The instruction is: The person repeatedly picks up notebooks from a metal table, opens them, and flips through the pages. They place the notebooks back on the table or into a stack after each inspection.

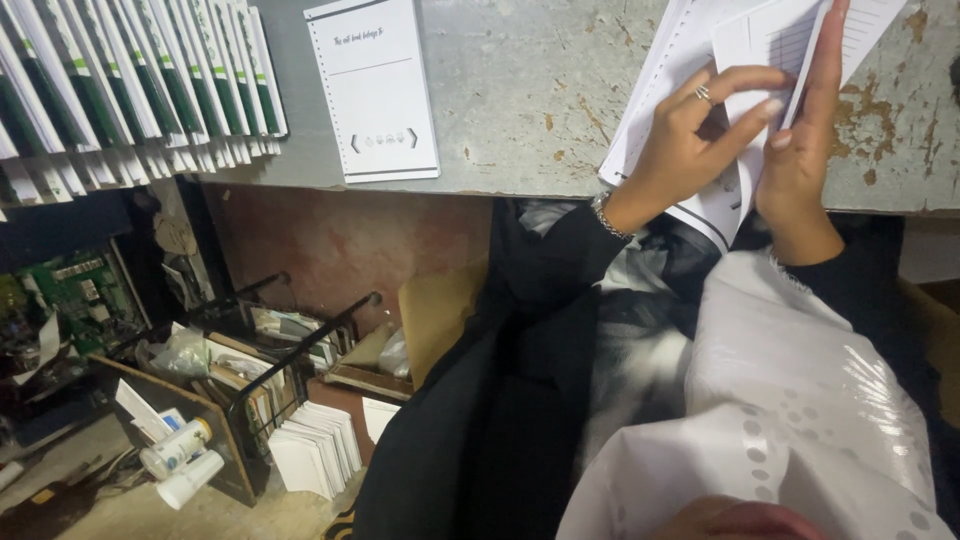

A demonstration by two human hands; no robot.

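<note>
On the bench (520,90), hands (745,140) on ruled sheets (770,35)

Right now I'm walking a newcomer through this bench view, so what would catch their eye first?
First, the two hands at the upper right: the left hand and the right hand pinch and press a stack of lined white sheets on the rust-spotted grey table. Next, the fanned row of green-and-white booklets at the upper left, with a single white punched cover sheet beside it.
</note>
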